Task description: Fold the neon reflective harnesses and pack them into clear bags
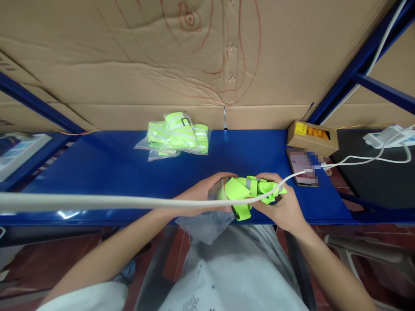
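Neon-yellow reflective straps (248, 188) with grey stripes are bunched between my two hands, close to the table's front edge. My left hand (202, 190) is closed on a clear plastic bag (207, 224), which hangs down over the edge; part of the straps sits at its mouth. Around the other end of the straps, the fingers of my right hand (282, 209) are wrapped. A white cable crosses in front of both hands and hides some of the fingers. Farther back lie several bagged reflective straps (177, 134) of the same yellow, piled together.
The blue table (110, 168) backs onto a cardboard wall (145, 77) with red drawn lines. To the right are a phone (300, 166) and an open cardboard box (308, 140) with orange contents. The white cable (129, 202) runs across the view. A power strip (391, 136) lies far right.
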Demonstrator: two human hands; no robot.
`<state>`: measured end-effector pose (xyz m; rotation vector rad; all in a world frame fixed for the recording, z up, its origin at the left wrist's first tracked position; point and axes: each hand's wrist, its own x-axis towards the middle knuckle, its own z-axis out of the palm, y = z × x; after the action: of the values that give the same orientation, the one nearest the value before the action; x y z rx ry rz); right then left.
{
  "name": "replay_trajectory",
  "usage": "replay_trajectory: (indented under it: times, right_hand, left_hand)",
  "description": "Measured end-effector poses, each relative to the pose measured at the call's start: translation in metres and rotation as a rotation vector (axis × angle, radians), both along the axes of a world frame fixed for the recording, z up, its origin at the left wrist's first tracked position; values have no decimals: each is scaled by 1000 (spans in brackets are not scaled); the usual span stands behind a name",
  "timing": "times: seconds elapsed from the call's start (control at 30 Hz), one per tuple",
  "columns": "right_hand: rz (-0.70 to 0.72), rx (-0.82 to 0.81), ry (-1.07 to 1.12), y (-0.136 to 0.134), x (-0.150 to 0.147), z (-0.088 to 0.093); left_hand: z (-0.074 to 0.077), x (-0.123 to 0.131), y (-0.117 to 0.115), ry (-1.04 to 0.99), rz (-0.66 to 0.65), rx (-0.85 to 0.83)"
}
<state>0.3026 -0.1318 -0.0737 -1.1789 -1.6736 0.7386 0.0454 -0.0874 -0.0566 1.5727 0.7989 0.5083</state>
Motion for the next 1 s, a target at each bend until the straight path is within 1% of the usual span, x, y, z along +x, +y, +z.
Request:
replay_trajectory:
  times: [0.07,0.13,0.23,0.33,0.43,0.53,0.6,0.67,0.77,0.83,0.9,0.97,1.0]
  right_hand:
    - [-19,1,-41,-3,-2,-2]
    - [-26,9,-92,-6,-5,-3]
    - [1,33,-177,-9,-7,-2]
    - [48,1,-207,-5,-8,2]
    - [105,-35,-207,0,-7,6]
    - [143,-46,-175,4,-5,7]
    - [131,-11,-121,4,-2,6]
    - [153,82,-73,0,4,4]
    - [309,250,-96,-18,18,7]
    - [401,309,-208,-38,26,12]
    - [456,337,-362,-63,32,18]
    - [436,313,-492,-88,35,23]
    - [418,300,-520,-100,35,24]
  left_hand:
    - [-6,4,-2,49,10,31]
    - [-11,7,-4,67,21,25]
    - [-18,12,-9,60,81,-14]
    - [-22,18,-13,5,136,-87]
    - [-23,22,-14,-37,149,-165]
    - [-22,23,-12,-110,69,-253]
    - [-19,22,-12,-133,59,-270]
    - [-16,21,-16,-95,98,-259]
    - [-14,20,-35,-61,109,-267]
    - [-13,20,-58,-46,68,-238]
    - [-14,18,-83,6,-15,-160]
    - [-16,13,-106,48,-117,-105]
    - [-17,10,-115,58,-158,-95]
